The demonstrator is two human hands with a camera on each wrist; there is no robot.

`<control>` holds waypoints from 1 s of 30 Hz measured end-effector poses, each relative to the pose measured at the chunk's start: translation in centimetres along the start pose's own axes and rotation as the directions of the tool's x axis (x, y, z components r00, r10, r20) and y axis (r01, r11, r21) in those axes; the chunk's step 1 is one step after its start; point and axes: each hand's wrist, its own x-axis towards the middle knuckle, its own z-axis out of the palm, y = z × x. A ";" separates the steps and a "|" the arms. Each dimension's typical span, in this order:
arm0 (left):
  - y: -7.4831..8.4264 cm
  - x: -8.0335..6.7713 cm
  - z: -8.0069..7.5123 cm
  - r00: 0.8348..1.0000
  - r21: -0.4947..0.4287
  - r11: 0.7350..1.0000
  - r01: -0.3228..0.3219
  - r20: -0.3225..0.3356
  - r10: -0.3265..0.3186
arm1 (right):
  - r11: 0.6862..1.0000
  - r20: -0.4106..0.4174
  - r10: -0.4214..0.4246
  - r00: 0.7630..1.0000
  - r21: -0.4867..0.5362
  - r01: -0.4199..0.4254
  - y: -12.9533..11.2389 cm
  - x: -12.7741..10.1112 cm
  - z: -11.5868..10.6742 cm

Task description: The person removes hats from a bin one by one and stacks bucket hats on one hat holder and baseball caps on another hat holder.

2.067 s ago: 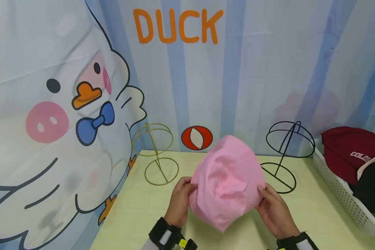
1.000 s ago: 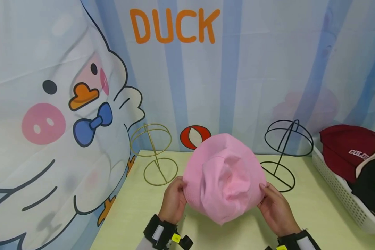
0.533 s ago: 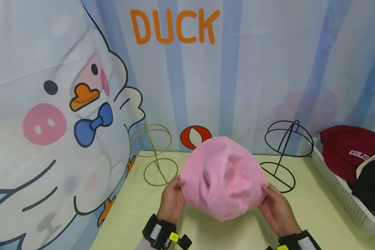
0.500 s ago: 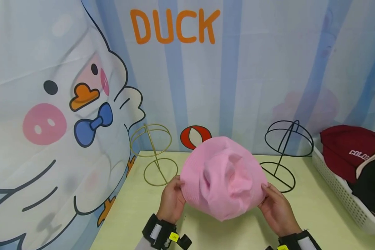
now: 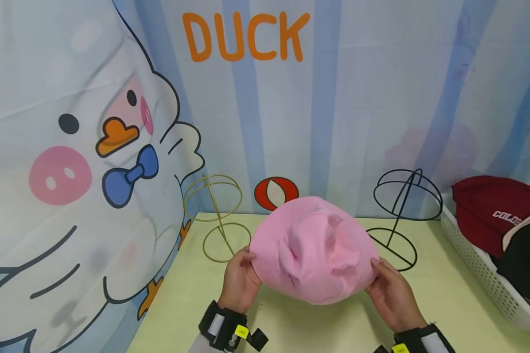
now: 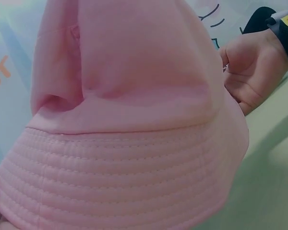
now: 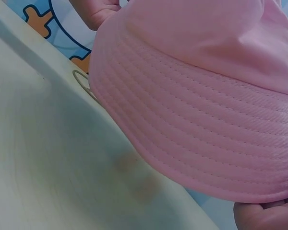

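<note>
A pink bucket hat [image 5: 313,250] is held up over the table between both hands, its soft crown crumpled. Rows of stitching run round the brim [image 6: 129,177], seen close in the left wrist view. My left hand [image 5: 240,283] pinches the brim at the left side, thumb on top. On the opposite side my right hand [image 5: 394,296] pinches the brim edge between thumb and fingers. In the right wrist view the brim [image 7: 197,124] spreads above the table, and fingertips [image 7: 264,215] show under its edge. Both wrists wear black straps.
A gold wire hat stand [image 5: 221,220] stands at the back left of the pale table [image 5: 181,304]. A black wire hat stand [image 5: 399,215] is behind my right hand. At far right, a white basket [image 5: 481,269] holds a maroon cap [image 5: 490,211] and a black cap [image 5: 527,264].
The hat's crown has tipped toward the camera side and its far edge has dropped. My left hand has shifted left and slightly down, spreading the brim wider. The right hand has barely moved.
</note>
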 end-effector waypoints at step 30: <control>0.5 0.3 -0.5 1.000 -0.162 0.987 0.010 -0.017 -0.013 | 0.999 -0.032 0.051 0.998 -0.002 -0.051 0.0 0.0 -0.5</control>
